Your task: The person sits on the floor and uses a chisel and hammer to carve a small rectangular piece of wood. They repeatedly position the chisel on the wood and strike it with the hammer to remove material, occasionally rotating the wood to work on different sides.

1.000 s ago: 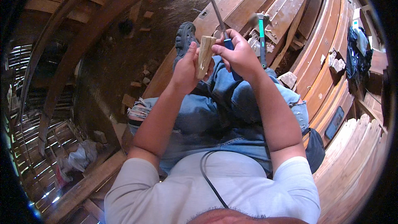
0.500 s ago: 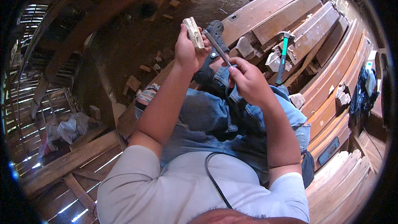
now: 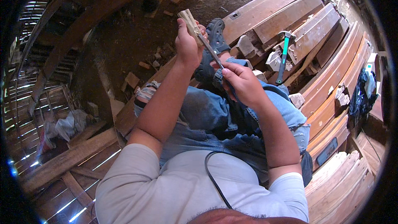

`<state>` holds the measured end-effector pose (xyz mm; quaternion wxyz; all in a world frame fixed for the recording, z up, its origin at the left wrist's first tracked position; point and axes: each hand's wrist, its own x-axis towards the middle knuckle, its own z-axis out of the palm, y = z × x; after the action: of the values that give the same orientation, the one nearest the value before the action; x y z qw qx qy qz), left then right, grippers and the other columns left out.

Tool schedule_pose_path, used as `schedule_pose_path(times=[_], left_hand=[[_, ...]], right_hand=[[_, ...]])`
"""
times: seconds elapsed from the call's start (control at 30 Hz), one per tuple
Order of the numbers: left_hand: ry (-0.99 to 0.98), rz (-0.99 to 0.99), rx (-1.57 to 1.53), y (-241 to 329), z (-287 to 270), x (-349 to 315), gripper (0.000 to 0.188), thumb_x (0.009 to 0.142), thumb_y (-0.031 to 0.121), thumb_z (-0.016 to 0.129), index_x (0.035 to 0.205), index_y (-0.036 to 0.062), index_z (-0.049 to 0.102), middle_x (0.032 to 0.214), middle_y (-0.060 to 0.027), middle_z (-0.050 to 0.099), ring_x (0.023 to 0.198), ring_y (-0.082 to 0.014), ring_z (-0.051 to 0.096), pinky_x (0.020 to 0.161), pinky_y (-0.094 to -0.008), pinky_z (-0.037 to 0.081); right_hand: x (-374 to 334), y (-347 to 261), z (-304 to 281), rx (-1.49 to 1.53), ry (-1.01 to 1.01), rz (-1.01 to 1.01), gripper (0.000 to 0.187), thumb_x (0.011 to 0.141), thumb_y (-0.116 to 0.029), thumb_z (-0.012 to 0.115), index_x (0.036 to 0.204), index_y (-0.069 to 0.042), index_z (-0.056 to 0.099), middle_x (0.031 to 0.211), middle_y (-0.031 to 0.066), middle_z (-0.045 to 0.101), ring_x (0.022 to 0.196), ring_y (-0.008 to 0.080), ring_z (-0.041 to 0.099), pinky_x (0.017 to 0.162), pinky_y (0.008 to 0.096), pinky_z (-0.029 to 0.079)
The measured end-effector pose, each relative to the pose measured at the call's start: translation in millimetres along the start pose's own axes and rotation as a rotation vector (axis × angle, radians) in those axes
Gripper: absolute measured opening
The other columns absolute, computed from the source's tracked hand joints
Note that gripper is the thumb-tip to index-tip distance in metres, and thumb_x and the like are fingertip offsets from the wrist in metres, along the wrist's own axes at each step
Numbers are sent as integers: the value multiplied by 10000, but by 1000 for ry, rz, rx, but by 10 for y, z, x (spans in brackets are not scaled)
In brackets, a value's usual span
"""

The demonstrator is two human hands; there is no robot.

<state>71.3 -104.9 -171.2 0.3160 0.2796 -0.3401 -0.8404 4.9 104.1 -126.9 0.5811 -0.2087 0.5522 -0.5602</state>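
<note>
Dim shed, dark brown floor [image 3: 124, 37]; person sits with white T-shirt [image 3: 232, 172] and faded blue jeans [image 3: 199, 103] nearest the camera. Right hand [image 3: 244, 84] is ahead of the lap, fingers wrapped round a narrow steel-bladed hand tool [image 3: 211, 50]; handle mostly hidden in the fist. Left hand [image 3: 190, 49], farther out, grips a pale, rough-cut wood block [image 3: 189, 20] between thumb and fingers, above the floor and beside a dark grey clog [image 3: 215, 33].

Change: half a second ago the blade tip stood off the block; now it overlaps the block's lower right side. Reads as tool meeting workpiece, though I can't tell whether it's biting.

Block's long axis runs upper left to lower right, free end pointing up-left, away from the body. Blade roughly lines up with it.

Farther right: green-and-black-handled claw hammer [image 3: 283, 60] lying by reddish-brown wooden boards [image 3: 267, 6].
</note>
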Motion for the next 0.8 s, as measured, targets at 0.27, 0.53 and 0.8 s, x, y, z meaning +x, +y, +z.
schedule_pose_path(times=[0.27, 0.53, 0.8], left_hand=[[-11, 32, 30, 45, 40, -22, 575, 1091, 644, 322, 1093, 97, 503, 805, -31, 517, 677, -153, 514, 630, -306, 463], [41, 57, 48, 27, 80, -53, 536, 1081, 651, 349, 1073, 145, 526, 790, -12, 507, 648, -149, 507, 608, -325, 459], [40, 35, 13, 27, 105, -82, 544, 1079, 657, 347, 1050, 145, 526, 778, -10, 507, 630, -143, 501, 584, -318, 443]], right_hand=[[71, 152, 30, -81, 48, -90, 353, 1103, -225, 507, 1396, -78, 641, 710, -4, 553, 494, 67, 487, 451, 221, 394], [66, 182, 67, 109, 19, -58, 363, 1102, -225, 523, 1404, -56, 632, 721, -10, 554, 508, 65, 493, 455, 220, 392], [170, 402, 53, -511, 237, -514, 354, 1090, -190, 545, 1391, -33, 644, 683, -27, 532, 576, 58, 518, 514, 218, 381]])
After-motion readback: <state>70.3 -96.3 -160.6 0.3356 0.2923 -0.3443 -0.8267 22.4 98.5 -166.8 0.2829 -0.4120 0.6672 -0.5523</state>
